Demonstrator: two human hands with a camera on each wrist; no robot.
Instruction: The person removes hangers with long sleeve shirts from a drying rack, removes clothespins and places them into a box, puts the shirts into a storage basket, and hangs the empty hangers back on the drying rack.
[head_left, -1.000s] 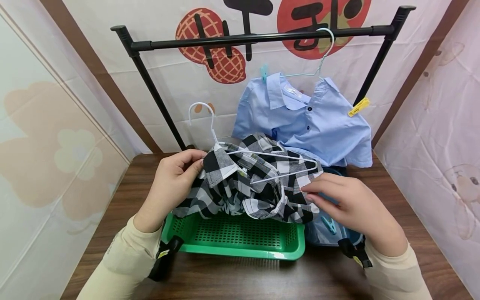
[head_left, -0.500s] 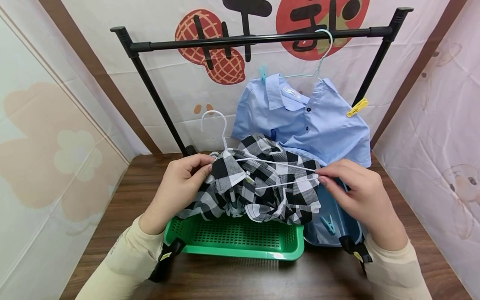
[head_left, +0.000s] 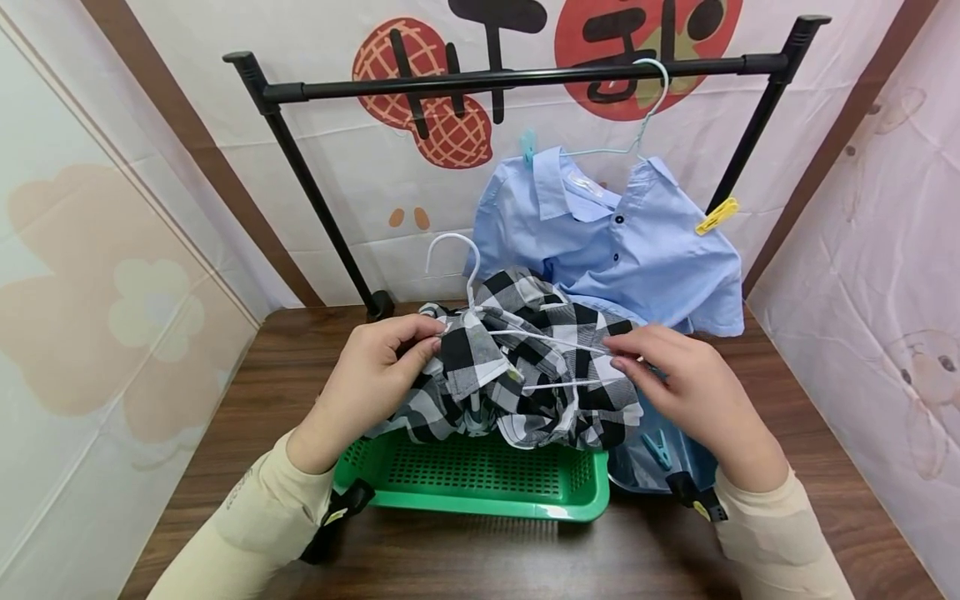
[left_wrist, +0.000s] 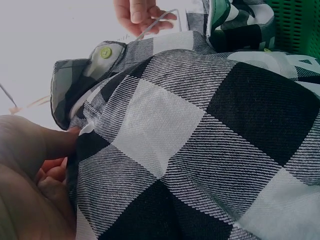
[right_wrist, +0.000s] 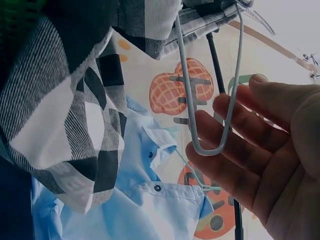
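Observation:
A black-and-white checked shirt (head_left: 472, 354) lies bunched over the green basket (head_left: 487, 507). My left hand (head_left: 360, 379) pinches its edge beside the collar; the left wrist view shows thumb and fingers on the checked cloth (left_wrist: 160, 125). A white hanger (head_left: 475, 271) has its hook standing above the collar, its body partly inside the shirt. The right arm of the hanger lies outside on the cloth. Beside that end is my right hand (head_left: 690, 392); in the right wrist view its relaxed fingers (right_wrist: 242, 150) are behind the wire loop (right_wrist: 187, 90), thumb apart.
Behind stands a black rack (head_left: 465, 82), with a light blue shirt (head_left: 592, 242) on a hanger at its right side, bearing a yellow clip (head_left: 717, 216). A blue tray (head_left: 693, 467) holding a blue clip (head_left: 657, 450) sits right of the basket.
The white hanger has shifted right and slightly down, deeper along the shirt. My left hand moved right with the cloth. My right hand reached the hanger's end, then came back left with it.

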